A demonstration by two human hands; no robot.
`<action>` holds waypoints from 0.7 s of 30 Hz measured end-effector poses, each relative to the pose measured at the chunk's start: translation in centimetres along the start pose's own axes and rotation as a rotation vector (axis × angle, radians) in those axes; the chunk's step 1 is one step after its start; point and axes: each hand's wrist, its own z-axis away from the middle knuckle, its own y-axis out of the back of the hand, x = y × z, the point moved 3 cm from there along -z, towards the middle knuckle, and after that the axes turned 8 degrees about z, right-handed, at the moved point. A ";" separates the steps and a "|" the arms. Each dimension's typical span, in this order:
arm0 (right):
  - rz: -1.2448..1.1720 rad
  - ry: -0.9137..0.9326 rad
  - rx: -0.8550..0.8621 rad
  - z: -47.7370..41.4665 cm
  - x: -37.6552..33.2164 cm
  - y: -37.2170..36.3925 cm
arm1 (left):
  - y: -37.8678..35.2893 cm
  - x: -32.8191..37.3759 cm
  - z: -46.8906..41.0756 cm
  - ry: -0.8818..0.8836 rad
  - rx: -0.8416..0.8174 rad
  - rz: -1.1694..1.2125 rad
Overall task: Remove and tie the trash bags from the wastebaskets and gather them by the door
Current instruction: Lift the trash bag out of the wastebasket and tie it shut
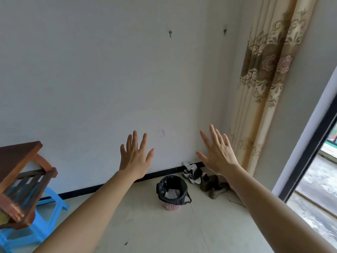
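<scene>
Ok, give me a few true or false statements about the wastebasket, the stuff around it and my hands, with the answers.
1. The left hand and right hand are both spread open, holding nothing. True.
2. The black trash bag lies tied on the floor. False: it lines the pink wastebasket, untied.
3. Shoes lie by the wall, right of the wastebasket. True.
4. The plastic stool is red. False: it is blue.

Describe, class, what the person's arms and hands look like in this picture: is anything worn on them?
Both arms are bare as far as the picture shows, with no sleeves in view. The left hand and right hand wear no gloves, and no rings, watch or bracelets can be seen.
</scene>
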 end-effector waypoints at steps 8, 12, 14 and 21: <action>-0.030 0.032 -0.088 -16.4 -2.4 -10.2 | -7.4 -6.5 -16.1 0.025 -0.054 0.037; -0.029 -0.002 -0.172 -24.4 -5.0 -19.1 | -14.9 -11.2 -26.0 0.033 -0.112 0.073; -0.044 -0.032 -0.254 -28.0 -6.6 -24.4 | -19.0 -13.5 -31.2 0.043 -0.159 0.105; -0.102 -0.127 -0.507 -35.7 -8.8 -36.8 | -30.8 -16.8 -44.0 0.068 -0.399 0.243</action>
